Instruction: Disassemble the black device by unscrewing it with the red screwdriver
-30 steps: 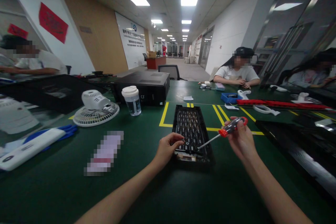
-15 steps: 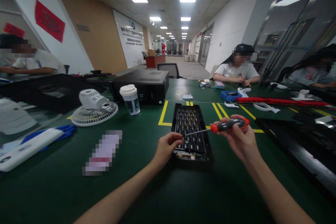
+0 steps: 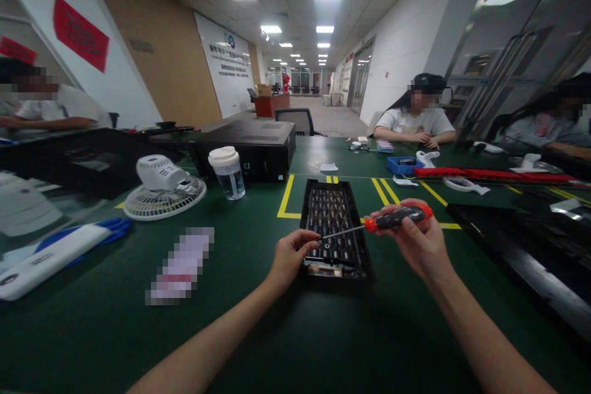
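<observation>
My right hand (image 3: 422,240) is closed around the grey and red handle of a screwdriver (image 3: 397,217), held nearly level with its shaft pointing left. The shaft's tip reaches the fingertips of my left hand (image 3: 293,252), which are pinched together. Whatever sits between those fingers is too small to make out. Beneath both hands lies a long black panel (image 3: 330,215) with rows of dark oval shapes and raised edges. A pale strip shows at its near end. My left hand hides part of its left edge.
A white-lidded cup (image 3: 227,173) and a white fan (image 3: 165,188) stand to the left, before a black computer case (image 3: 249,146). A blurred pinkish item (image 3: 182,268) lies nearer. Dark panels (image 3: 521,265) occupy the right. Behind is a blue tray (image 3: 401,165); other people sit across the table.
The view has shifted slightly. Both hands keep their hold, and the screwdriver tip stays at my left fingertips; the screwdriver sits slightly further left in the picture.
</observation>
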Demonstrator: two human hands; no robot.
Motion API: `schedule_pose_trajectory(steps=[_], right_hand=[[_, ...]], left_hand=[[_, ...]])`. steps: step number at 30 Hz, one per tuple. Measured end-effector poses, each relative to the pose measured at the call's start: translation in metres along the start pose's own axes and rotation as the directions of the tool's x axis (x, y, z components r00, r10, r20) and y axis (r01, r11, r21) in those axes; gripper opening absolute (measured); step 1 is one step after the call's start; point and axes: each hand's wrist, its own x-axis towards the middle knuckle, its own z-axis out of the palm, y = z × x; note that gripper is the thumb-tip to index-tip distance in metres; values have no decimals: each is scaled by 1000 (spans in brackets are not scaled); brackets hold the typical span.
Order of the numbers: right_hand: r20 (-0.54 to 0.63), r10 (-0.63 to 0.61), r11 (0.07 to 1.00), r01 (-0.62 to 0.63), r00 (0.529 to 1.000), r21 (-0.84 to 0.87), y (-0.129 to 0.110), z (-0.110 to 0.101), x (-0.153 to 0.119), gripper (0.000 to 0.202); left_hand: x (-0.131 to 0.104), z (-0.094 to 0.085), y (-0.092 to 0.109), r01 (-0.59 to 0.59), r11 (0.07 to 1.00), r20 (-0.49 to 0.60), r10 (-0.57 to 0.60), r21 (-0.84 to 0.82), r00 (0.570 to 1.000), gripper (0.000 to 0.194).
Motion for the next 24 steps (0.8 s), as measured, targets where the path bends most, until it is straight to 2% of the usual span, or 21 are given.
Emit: schedule_pose_trajectory(steps=[9, 24], right_hand=[[105, -28, 999, 25, 994, 31, 1, -1, -2, 26], [44, -5, 1000, 4, 999, 22, 9, -5, -1, 27]], left_hand=[[-1, -1, 2, 4, 999, 11, -4, 42, 1000, 24], [-1, -3, 0, 3, 1000, 8, -3, 22, 1000, 25]])
